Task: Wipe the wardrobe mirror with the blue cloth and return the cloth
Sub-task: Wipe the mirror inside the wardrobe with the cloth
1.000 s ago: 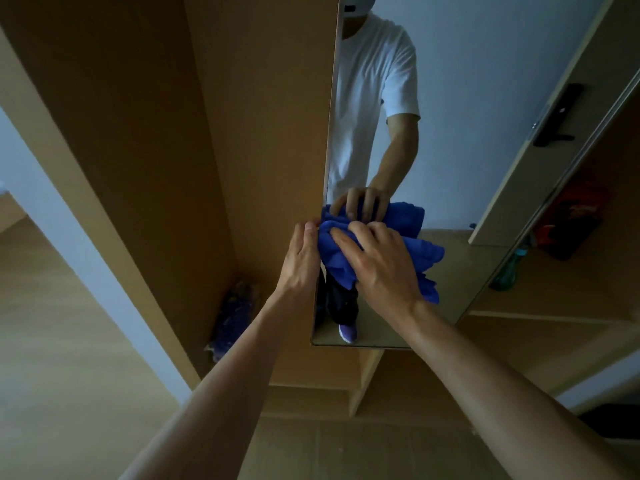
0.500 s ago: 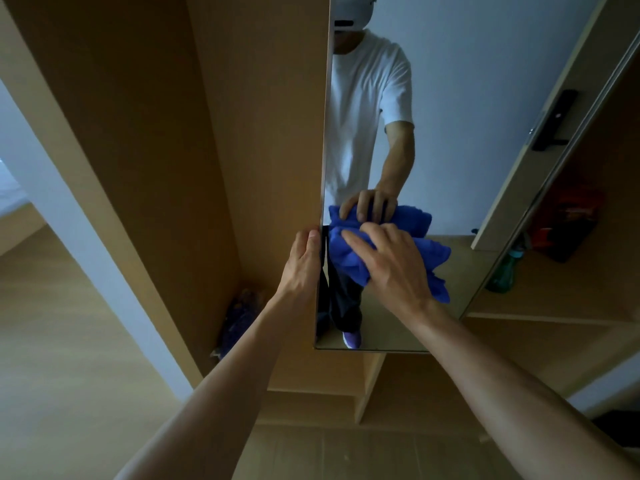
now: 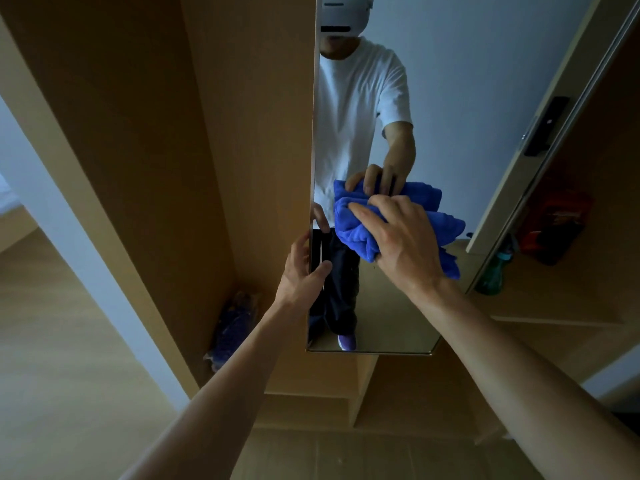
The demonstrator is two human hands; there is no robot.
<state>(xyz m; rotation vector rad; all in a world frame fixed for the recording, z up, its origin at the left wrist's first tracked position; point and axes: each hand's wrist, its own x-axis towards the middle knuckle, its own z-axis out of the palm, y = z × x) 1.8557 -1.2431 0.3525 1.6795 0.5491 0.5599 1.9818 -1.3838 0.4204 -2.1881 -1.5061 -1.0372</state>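
Note:
A tall narrow mirror (image 3: pixel 391 317) hangs on an open wooden wardrobe door. My right hand (image 3: pixel 405 244) presses a bunched blue cloth (image 3: pixel 356 230) flat against the glass at about mid-height. My left hand (image 3: pixel 304 268) grips the mirror's left edge just below and left of the cloth, thumb on the front face. The glass shows a person in a white shirt and dark trousers and the cloth's reflection.
The brown wardrobe panel (image 3: pixel 194 168) fills the left. A bluish bag (image 3: pixel 232 327) lies on the wardrobe floor at the lower left. On the right are shelves with a green bottle (image 3: pixel 493 271) and a red item (image 3: pixel 554 223). A dark door handle (image 3: pixel 543 126) sits at the upper right.
My right hand and the cloth have slid slightly right and up on the glass. My left hand's thumb has come round onto the mirror's front. The view has tilted up.

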